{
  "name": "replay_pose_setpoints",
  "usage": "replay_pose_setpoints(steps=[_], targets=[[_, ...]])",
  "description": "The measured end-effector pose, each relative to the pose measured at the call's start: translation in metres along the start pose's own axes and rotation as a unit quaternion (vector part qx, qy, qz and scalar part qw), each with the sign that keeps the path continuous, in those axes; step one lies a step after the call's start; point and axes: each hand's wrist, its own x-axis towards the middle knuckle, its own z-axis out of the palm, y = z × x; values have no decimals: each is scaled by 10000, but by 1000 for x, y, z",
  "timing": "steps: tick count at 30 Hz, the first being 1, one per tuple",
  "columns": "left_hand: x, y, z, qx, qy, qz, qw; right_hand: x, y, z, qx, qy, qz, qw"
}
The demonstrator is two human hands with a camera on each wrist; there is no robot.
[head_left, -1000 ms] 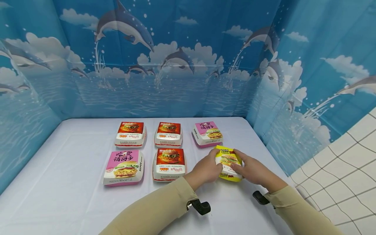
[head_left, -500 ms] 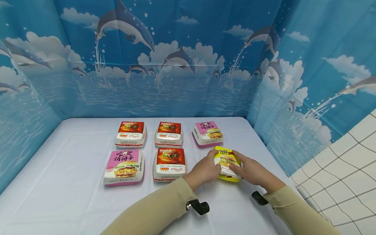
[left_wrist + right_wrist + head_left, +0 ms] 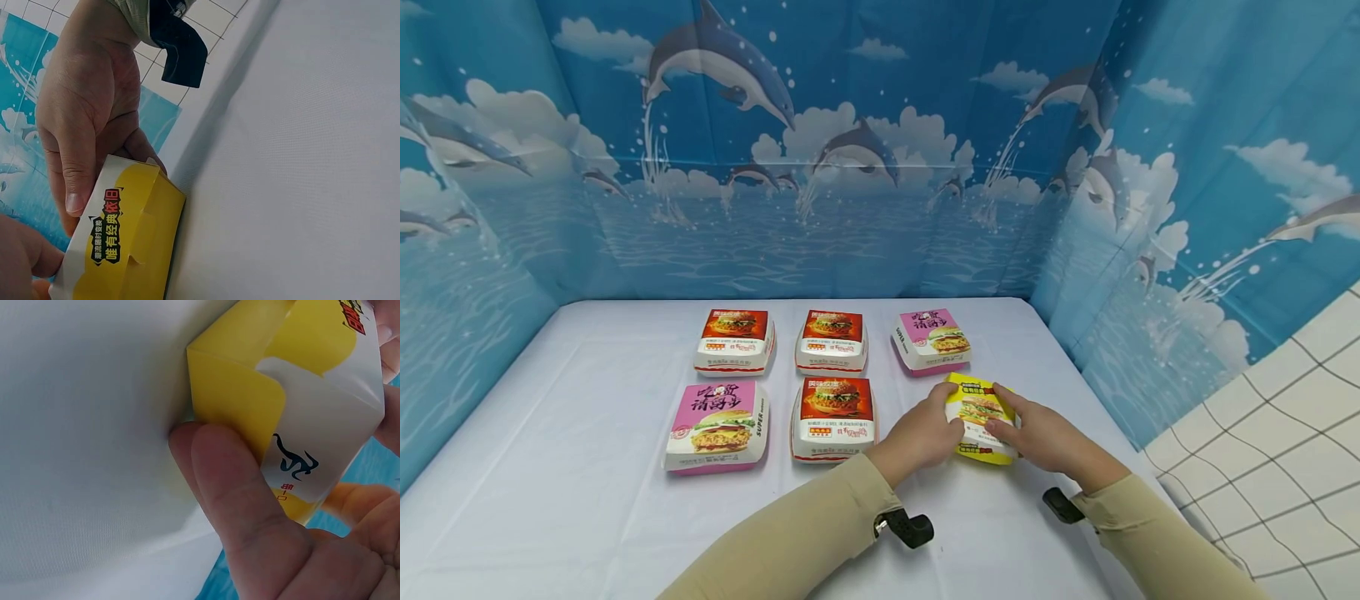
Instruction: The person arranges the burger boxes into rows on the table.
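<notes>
A yellow-and-white burger box (image 3: 981, 417) sits at the front right of the white table, a burger printed on its lid. My left hand (image 3: 928, 429) holds its left side, and my right hand (image 3: 1048, 437) grips the right side with the thumb over the lid. In the left wrist view the box (image 3: 119, 231) shows its yellow front flaps, with my left fingers (image 3: 25, 250) at its edge. The right wrist view has my right fingers (image 3: 231, 481) along the box's side flap (image 3: 234, 403), the fingertips right by the tablecloth.
Left of my hands, a red-topped burger box (image 3: 833, 421) and a pink one (image 3: 717, 425) form the front row. Behind stand two more red-topped boxes (image 3: 734, 342) (image 3: 831, 342) and a pink box (image 3: 931, 342). A dolphin-print curtain (image 3: 850, 225) closes off the back.
Both hands and the yellow burger box have shifted very slightly left since a second ago. Over the last half second they stay almost still. The other boxes keep their places.
</notes>
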Motion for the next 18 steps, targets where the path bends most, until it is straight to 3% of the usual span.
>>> replay_pose_setpoints(steps=[18], targets=[[-3,-1,-1,54,-19,8,10000,2,-1,-3,65,-124,-88,9999]])
